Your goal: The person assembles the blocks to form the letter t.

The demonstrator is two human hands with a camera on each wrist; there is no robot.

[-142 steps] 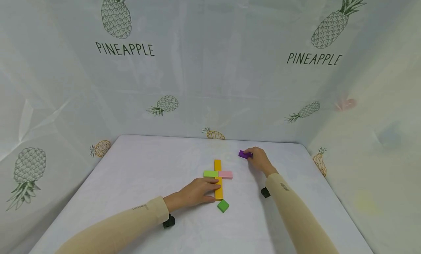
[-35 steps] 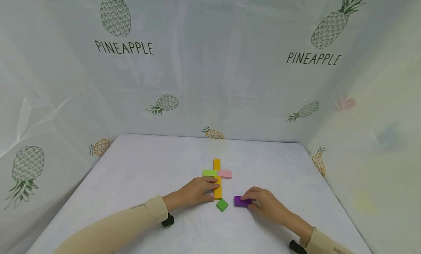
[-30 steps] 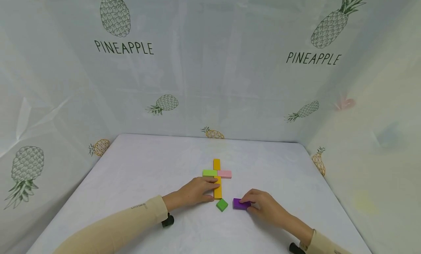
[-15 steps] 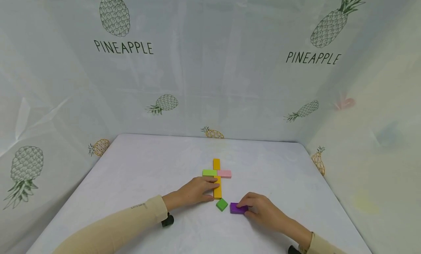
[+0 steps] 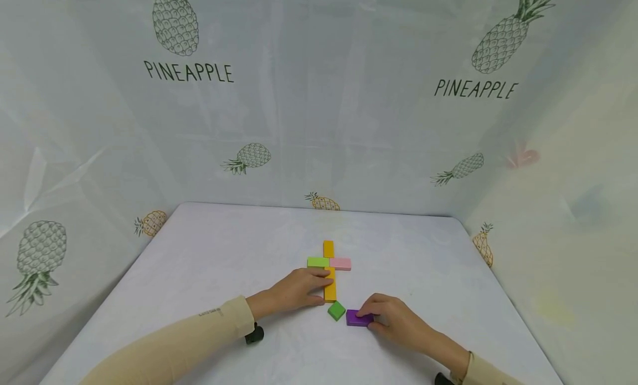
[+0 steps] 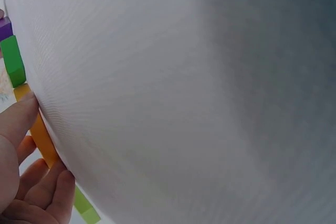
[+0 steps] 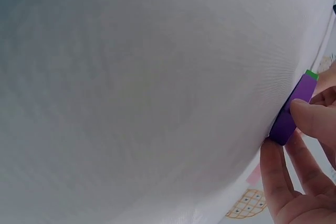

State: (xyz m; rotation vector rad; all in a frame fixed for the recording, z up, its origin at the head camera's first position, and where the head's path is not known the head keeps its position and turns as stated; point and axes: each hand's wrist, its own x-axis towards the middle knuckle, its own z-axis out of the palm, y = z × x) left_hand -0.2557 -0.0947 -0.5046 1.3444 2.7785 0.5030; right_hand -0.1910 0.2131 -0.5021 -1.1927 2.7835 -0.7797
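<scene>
A yellow-orange block [image 5: 330, 288] lies lengthwise on the white table, and my left hand [image 5: 294, 289] holds it from the left. In the left wrist view, the thumb [image 6: 22, 113] is at one end of this block and bent fingers are at the other. My right hand [image 5: 395, 317] pinches a purple block [image 5: 355, 318] between thumb and fingers, at the table surface. Just left of the purple block sits a small green block [image 5: 336, 311], turned like a diamond at the orange block's near end. In the right wrist view, the purple block [image 7: 294, 109] hides most of the green one.
Beyond the left hand, a light green block [image 5: 317, 261] and a pink block [image 5: 341, 263] lie end to end crosswise. A shorter yellow block [image 5: 328, 249] points away from them. A pineapple-printed curtain [image 5: 319, 124] surrounds the white table [image 5: 224, 235].
My right hand has brought the purple block from the far right toward me, then slid it slightly left, closer to the green block. My left hand has stayed in place.
</scene>
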